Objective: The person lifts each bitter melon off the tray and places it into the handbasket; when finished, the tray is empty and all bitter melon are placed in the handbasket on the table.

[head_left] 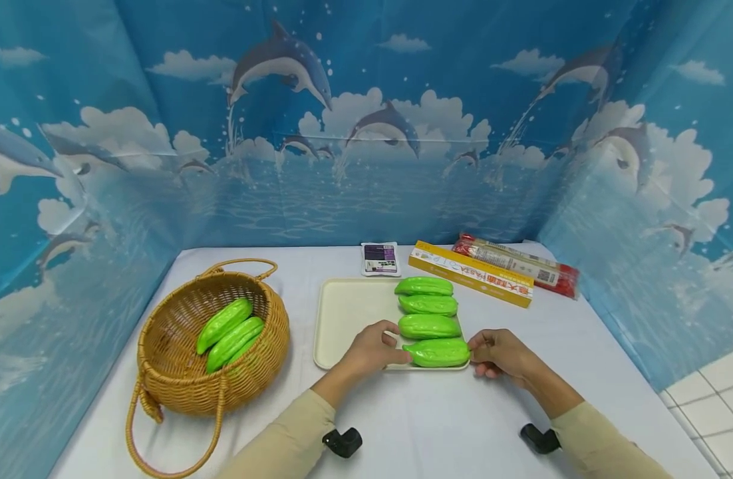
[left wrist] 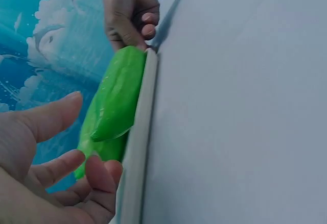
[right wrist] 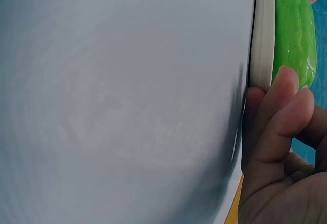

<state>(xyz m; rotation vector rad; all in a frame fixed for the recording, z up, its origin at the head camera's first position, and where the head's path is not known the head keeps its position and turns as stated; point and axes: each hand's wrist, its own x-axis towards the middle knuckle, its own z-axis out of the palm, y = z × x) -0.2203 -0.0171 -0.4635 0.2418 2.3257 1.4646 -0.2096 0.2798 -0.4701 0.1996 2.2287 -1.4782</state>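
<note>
Four bright green ridged bitter melons lie in a column on the right side of a cream tray (head_left: pixel 348 299). At the right end of the nearest bitter melon (head_left: pixel 436 353), my right hand (head_left: pixel 503 354) pinches the tip with its fingertips, beside the tray corner. My left hand (head_left: pixel 369 352) hovers at that melon's left end, over the tray's front rim. Its fingers are loosely bent and spread, with nothing held, as the left wrist view shows. In the right wrist view the melon (right wrist: pixel 294 32) lies along the tray edge (right wrist: pixel 263 35).
A wicker basket (head_left: pixel 271 359) with several green bitter melons (head_left: pixel 225 324) stands at the left. Behind the tray lie a small white-and-purple packet (head_left: pixel 380 259), a yellow pasta box (head_left: pixel 471 273) and a red-ended noodle package (head_left: pixel 516 263). A dolphin-print curtain (head_left: pixel 366 186) surrounds the table.
</note>
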